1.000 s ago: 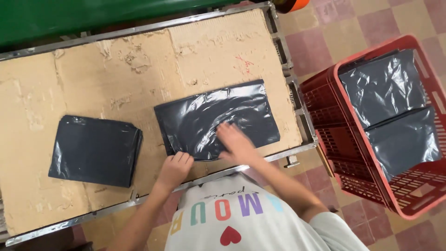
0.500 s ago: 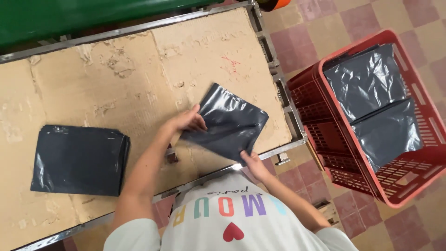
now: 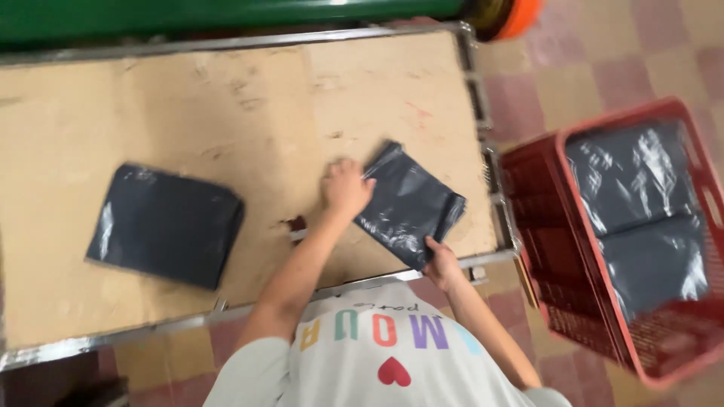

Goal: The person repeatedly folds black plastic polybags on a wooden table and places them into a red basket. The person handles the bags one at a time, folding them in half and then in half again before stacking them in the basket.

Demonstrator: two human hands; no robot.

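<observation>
A folded dark grey plastic bag lies tilted on the cardboard-topped table, near its right front corner. My left hand grips the bag's upper left corner. At the bag's lower corner, by the table's front rail, my right hand pinches it. A stack of folded dark bags rests flat on the table to the left, apart from both hands.
A red plastic crate stands on the tiled floor to the right, holding more dark grey bags. A green machine body with an orange end runs along the table's far side. A metal rail frames the table.
The large flat bag has been folded into a smaller packet. My left hand moved from the front rail up onto the bag; my right hand dropped to its lower corner.
</observation>
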